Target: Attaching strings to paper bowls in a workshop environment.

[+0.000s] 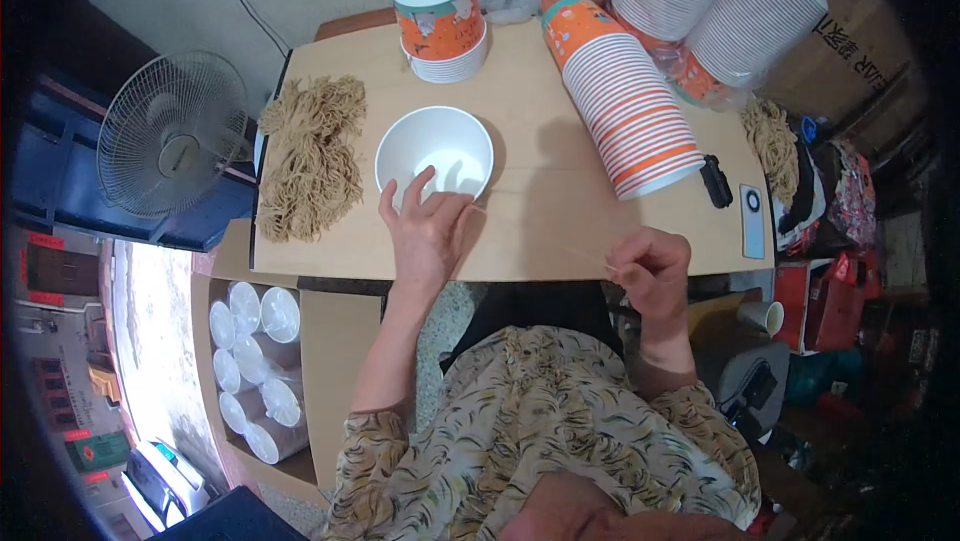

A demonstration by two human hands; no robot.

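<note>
A round white paper bowl [440,141] stands mouth up on the table, nothing visible inside it. My left hand [425,231] is at its near rim, outer fingers spread over the opening, thumb and forefinger brought together. To the right, my right hand [650,266] is held in a pinch above the table's front edge. A faint, thin pale strand shows at the fingertips of both hands; its middle is hard to make out. Curly tan strand bundles [312,161] lie on the left of the table.
Upturned orange-printed tubs [437,21] stand at the back. A long stack of tubs [635,111] lies across the right, near a black object [715,181] and a phone-like slab [752,221]. A carton [340,371] of wrapped cups is below left, beside a fan [175,136].
</note>
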